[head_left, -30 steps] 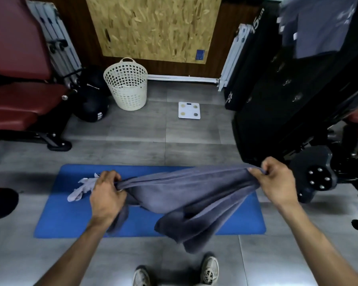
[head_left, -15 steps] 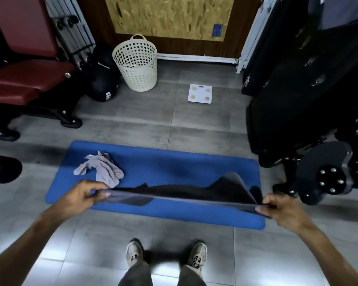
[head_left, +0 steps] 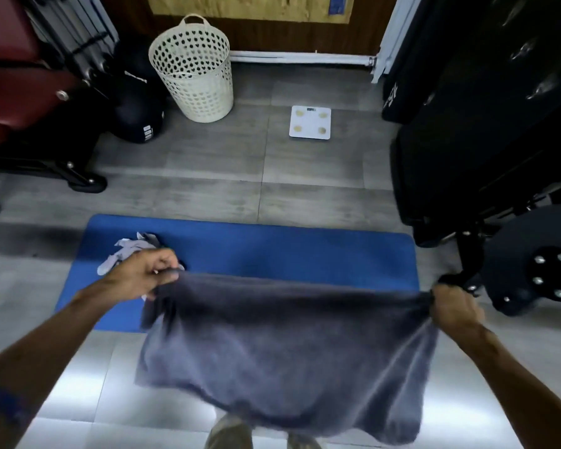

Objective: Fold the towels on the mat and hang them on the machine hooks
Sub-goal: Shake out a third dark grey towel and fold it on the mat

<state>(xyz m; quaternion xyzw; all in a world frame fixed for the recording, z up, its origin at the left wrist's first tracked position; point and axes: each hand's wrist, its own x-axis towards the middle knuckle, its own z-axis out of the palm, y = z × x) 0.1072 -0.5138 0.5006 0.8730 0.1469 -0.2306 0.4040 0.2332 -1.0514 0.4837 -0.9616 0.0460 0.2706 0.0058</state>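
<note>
A dark grey towel hangs spread out in the air between my hands, over the near edge of the blue mat. My left hand grips its upper left corner. My right hand grips its upper right corner. The towel's lower edge drops toward my feet and hides them in part. A small, crumpled light grey towel lies on the mat's left end, just behind my left hand. The black machine stands at the right; I see no hooks on it in this view.
A cream perforated laundry basket stands by the back wall. A white bathroom scale lies on the grey tile floor. A dark red bench and a black ball are at the left. A black weight disc sits low right.
The towel was bunched a second ago, then stretched flat and edge-on half a second ago. Now it hangs down as a broad sheet. My hands have moved further apart.
</note>
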